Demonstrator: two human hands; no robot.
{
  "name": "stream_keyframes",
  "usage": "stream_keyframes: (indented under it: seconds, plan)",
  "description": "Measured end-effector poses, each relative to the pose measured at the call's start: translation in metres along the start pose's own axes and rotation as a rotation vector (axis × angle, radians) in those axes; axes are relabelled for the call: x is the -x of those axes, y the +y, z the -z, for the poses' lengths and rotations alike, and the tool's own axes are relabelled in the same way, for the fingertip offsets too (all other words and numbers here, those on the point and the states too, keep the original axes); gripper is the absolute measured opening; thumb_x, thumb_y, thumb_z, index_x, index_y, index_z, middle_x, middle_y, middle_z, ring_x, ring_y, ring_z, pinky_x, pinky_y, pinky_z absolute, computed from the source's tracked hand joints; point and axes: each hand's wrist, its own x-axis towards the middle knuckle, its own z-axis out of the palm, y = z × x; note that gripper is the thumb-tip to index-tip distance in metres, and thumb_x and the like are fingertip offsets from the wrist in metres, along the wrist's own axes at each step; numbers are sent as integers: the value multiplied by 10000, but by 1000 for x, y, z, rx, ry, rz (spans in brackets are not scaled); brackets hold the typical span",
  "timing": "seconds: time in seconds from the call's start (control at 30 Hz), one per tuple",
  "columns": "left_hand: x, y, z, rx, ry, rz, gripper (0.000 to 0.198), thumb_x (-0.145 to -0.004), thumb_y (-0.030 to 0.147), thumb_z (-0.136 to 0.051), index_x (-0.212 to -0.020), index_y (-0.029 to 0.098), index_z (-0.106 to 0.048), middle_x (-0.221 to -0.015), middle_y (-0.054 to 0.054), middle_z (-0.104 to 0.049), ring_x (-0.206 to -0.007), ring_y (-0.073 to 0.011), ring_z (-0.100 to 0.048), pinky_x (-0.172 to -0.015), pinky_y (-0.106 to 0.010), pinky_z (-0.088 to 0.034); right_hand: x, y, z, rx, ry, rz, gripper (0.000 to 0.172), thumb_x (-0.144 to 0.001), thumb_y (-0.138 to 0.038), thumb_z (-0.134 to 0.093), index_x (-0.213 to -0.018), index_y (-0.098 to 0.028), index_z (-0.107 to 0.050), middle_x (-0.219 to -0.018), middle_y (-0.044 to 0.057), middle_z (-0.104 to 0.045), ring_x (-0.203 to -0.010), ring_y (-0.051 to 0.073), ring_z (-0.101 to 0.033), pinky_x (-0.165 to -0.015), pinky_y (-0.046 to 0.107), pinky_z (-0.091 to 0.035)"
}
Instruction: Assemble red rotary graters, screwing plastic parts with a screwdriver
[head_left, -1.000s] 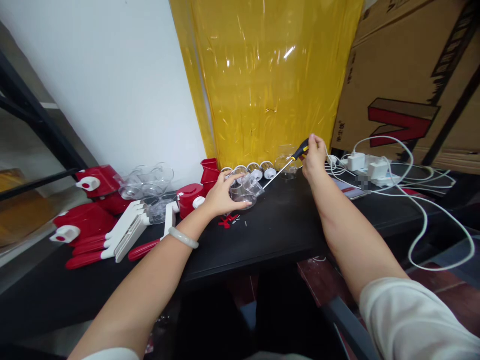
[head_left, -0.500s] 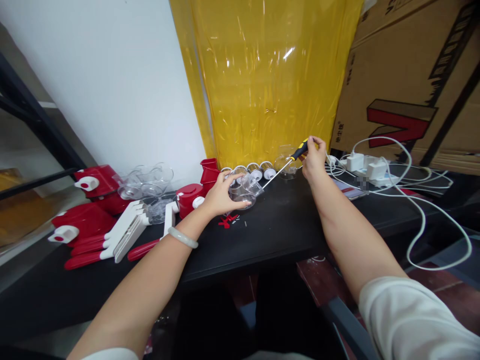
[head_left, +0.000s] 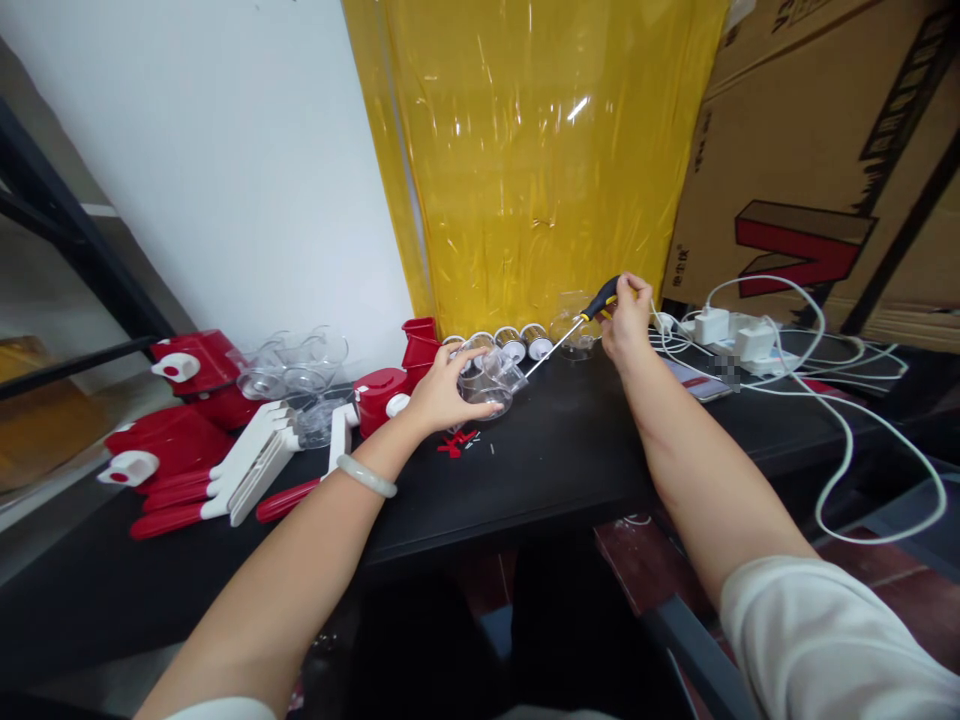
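**Clear plastic piece held down, screwdriver tip in it**

Clear plastic, cup-like and lying on its side, the piece [head_left: 491,385] sits on the black table [head_left: 555,470] near its back edge. The left hand [head_left: 442,392] is curled over it, thumb below and fingers on top, gripping it against the tabletop. The screwdriver [head_left: 570,330] slants down from the right, its thin shaft ending at the piece's upper right side. Whether the tip sits in a screw head is too small to tell. The right hand [head_left: 626,322] pinches the black-and-yellow handle with its fingertips closed around it.

By the look of it, the step in hand is driving or loosening a fastener in this piece. A further turn would call for the tip kept seated and in line, and a firm left-hand hold so the piece cannot roll.

Just in front of the piece lie small red bits [head_left: 457,441]. Behind it stands a row of clear cups [head_left: 517,343], and to its left a red housing [head_left: 379,395]. Farther left are red-and-white parts [head_left: 255,460]. A yellow plastic sheet [head_left: 540,150] hangs behind. To the right, white chargers and cables [head_left: 731,330] lie before a cardboard box [head_left: 817,160].
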Motion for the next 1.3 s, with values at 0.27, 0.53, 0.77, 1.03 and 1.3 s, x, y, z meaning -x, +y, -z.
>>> stream_keyframes:
  seconds: [0.27,0.53,0.77,1.03,1.3]
  plan:
    - [0,-1,0,-1,8,-2,870,-583,550,-792,-1353,324,-459,-1397,-87,-332,-1374,-324,-359,-1136,-482,-341,0,1,2,-22,-76,-14,282,-827,-403,-573,-1061,-329,-433,-917,-33,-623,-749,125,-619,-630,273,-486]
    - [0,0,0,1,6,10,869,-587,564,-782,-1356,323,-455,-1393,-84,-332,-1365,-322,-370,-1135,-481,-342,5,2,-2,29,-64,8,317,-869,-539,-459,-1103,-328,-488,-958,-10,-604,-728,117,-603,-624,286,-485]
    - [0,0,0,0,10,25,872,-585,567,-783,-1355,323,-455,-1398,-87,-330,-1358,-324,-380,-1127,-487,-353,12,-1,-3,41,-138,19,402,-802,-486,-609,-1164,-347,-504,-935,-11,-615,-762,138,-620,-639,298,-481]
    - [1,2,1,-20,-1,43,879,-582,593,-772,-1358,334,-450,-1417,-83,-321,-1347,-335,-394,-1115,-495,-369,6,1,-2,45,-92,-14,455,-741,-457,-671,-1152,-329,-524,-854,-47,-576,-619,75,-541,-595,237,-455]
    - [1,2,2,-21,-11,45,893,-572,601,-774,-1362,342,-448,-1427,-83,-308,-1344,-340,-398,-1098,-497,-386,11,-5,-4,-34,-103,-39,275,-874,-509,-471,-1075,-322,-479,-940,-12,-643,-741,128,-629,-642,295,-492]
